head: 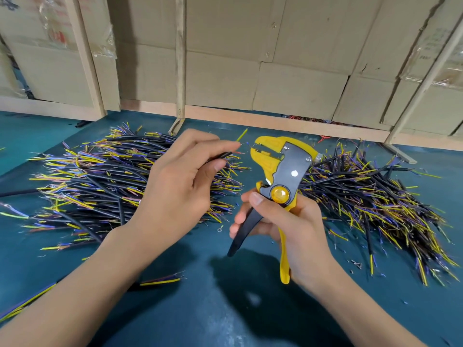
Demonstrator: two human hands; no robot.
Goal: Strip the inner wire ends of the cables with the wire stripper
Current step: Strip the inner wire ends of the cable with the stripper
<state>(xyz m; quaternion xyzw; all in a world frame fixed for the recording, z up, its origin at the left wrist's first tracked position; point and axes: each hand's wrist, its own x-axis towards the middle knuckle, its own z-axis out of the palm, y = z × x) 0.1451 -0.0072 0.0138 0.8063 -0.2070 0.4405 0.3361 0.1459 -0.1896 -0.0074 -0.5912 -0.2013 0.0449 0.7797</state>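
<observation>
Nearest the viewer, the right hand (283, 229) is wrapped round the two handles of the wire stripper (278, 186), the black handle under the fingers and the yellow one against the palm, with the tool standing roughly upright over the blue table (225, 309) and its yellow head turned left; the handles look spread, so I judge the squeeze has not begun. Up and left of it, the left hand (183, 181) pinches one black cable (220, 155) between thumb and fingers, the cable's long axis running left to right with its thin coloured inner ends pointing straight at the tool's mouth and just beside it; whether a wire tip already sits inside the mouth is too fine to tell. The coming move turns on that short gap, since the left hand is the nearer one to feed the end rightward along the cable's own line. There is open table between and below the hands for this. Beyond the left hand lies a large heap of cables (100, 176), and a second heap (370, 201) spreads right of the tool; cardboard boxes (250, 58) wall off the far edge
</observation>
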